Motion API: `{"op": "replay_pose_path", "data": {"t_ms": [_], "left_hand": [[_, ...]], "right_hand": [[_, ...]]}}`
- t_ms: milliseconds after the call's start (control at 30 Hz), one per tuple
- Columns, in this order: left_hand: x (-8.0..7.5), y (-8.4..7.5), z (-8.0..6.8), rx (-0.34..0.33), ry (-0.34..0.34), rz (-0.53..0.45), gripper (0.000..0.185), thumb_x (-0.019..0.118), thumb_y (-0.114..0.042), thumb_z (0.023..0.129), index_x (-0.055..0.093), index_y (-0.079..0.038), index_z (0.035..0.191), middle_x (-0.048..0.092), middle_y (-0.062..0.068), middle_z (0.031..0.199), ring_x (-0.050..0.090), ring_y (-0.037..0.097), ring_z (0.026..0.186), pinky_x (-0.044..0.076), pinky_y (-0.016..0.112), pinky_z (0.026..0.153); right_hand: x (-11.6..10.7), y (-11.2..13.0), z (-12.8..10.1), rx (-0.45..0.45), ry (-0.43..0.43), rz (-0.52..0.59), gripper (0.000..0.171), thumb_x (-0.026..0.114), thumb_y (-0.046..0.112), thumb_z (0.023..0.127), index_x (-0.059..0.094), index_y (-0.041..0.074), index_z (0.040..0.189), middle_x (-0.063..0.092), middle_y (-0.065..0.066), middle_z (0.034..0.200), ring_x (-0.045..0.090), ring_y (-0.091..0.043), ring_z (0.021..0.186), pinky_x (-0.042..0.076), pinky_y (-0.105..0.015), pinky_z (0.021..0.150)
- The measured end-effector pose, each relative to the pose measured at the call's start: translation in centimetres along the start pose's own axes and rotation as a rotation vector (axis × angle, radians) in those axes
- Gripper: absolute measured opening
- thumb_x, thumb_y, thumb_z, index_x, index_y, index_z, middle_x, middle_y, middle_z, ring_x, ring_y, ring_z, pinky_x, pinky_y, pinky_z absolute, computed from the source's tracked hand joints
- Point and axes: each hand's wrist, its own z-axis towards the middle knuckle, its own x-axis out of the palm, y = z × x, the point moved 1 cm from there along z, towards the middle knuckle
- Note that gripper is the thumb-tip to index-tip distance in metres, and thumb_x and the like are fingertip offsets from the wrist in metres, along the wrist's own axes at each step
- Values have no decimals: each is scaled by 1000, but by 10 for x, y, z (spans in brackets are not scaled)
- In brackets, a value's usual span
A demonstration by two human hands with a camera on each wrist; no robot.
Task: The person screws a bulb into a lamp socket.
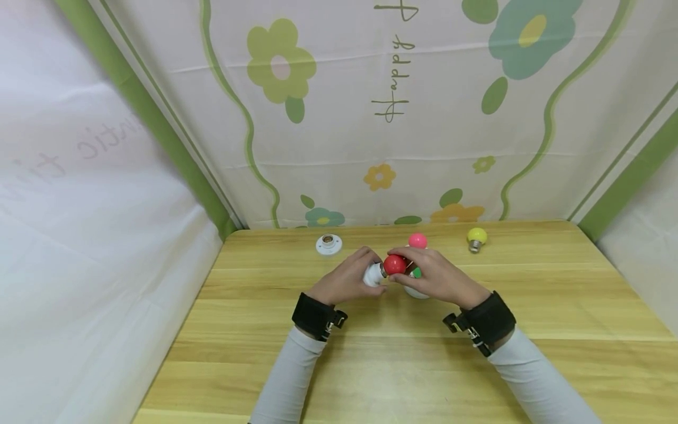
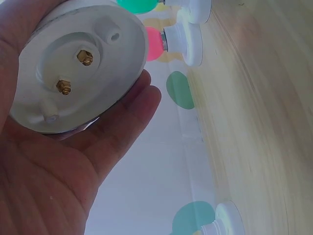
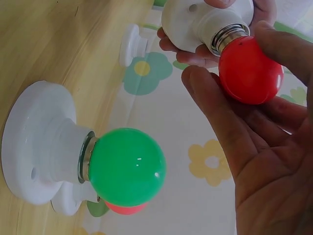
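In the head view, the person's two hands meet over the middle of the counter (image 1: 397, 377). The left hand (image 1: 343, 278) grasps a white socket (image 1: 374, 275); the right hand (image 1: 442, 275) pinches a red bulb (image 1: 394, 265) at the socket's mouth. Partly hidden by the right hand, a green bulb (image 1: 416, 272) shows, with a pink bulb (image 1: 417, 241) farther off. A bulbless socket (image 1: 322, 246) sits at the far left, and a yellow bulb (image 1: 477, 237) lies at the far right.

In the left wrist view, I see the held socket's underside turned this way, with two brass screws (image 2: 63, 87) in its recess. The left hand's fingers wrap the broad base. It looks like hard, light ceramic or plastic, smooth enough to slip, so the rim seems the surest hold.

In the right wrist view, the red bulb's metal cap meets the socket mouth, some thread showing; how far it is in, I can't tell. The right thumb and fingers curve round the globe, which looks light, glossy, stiff and possibly breakable. I'd hold it lightly by its widest part, clear of the threads. The green bulb stands nearby in its own socket (image 3: 39, 142).
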Motion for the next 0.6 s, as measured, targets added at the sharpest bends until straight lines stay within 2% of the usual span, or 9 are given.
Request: {"op": "replay_pose_path", "data": {"t_ms": [233,400,600], "left_hand": [[0,-1,0,-1,9,-11,43,84,-28,91,65,-7,124,60,5,119,58,13,97,55,21,80],[0,-1,0,5,0,-16,42,84,-28,91,66,-8,123,60,4,119,58,13,98,55,21,80],[0,-1,0,5,-5,-13,42,85,-28,90,66,-8,122,60,4,119,58,13,98,55,22,82]], "right_hand": [[0,-1,1,-44,-16,16,56,85,19,93,61,5,141,69,-10,135,72,-19,112,63,-37,89],[-1,0,2,-100,-38,17,48,88,15,88,66,11,130,71,-3,126,69,-18,112,63,-44,90],[-1,0,2,-103,-29,16,53,90,7,84,65,12,130,70,-2,125,68,-18,113,63,-47,91]]}}
